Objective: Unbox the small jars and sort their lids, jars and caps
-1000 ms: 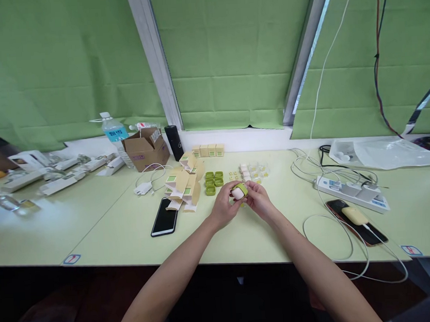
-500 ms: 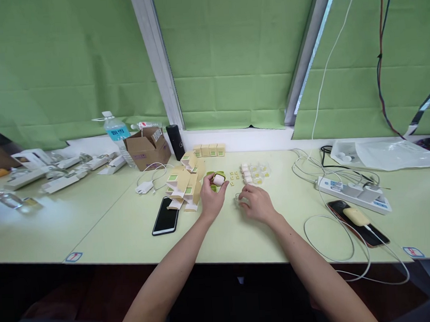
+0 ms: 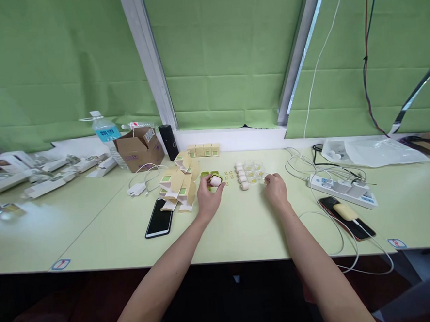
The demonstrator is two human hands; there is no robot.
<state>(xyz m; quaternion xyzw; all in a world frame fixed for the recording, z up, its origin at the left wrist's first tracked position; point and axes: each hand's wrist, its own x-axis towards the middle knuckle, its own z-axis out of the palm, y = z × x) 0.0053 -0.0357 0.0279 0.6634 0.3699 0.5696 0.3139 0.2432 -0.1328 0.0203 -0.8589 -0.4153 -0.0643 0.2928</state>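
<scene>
My left hand (image 3: 209, 196) is closed around a small green case with a pale pink-white block (image 3: 215, 181) in it. Other green pieces (image 3: 204, 174) lie just behind those fingers. My right hand (image 3: 276, 189) has its fingertips pinched together at the right end of a group of clear plastic covers (image 3: 254, 167); a bit of clear plastic shows at the fingertips. Left of the covers is a column of pale pink-white blocks (image 3: 241, 174). Several tiny yellow pieces (image 3: 227, 176) lie between the blocks and my left hand.
Open cream cartons (image 3: 182, 185) are heaped left of my left hand, beside a phone (image 3: 159, 218). Small closed boxes (image 3: 203, 150) line the back. Further left stand a cardboard box (image 3: 137, 151) and black cylinder (image 3: 168, 142). Cables, a power strip (image 3: 342, 190) and another phone (image 3: 363, 229) lie right.
My right hand has moved right, from in front of the pale blocks to the end of the clear covers, carrying a clear plastic piece. My left hand keeps its hold. The view has shifted slightly.
</scene>
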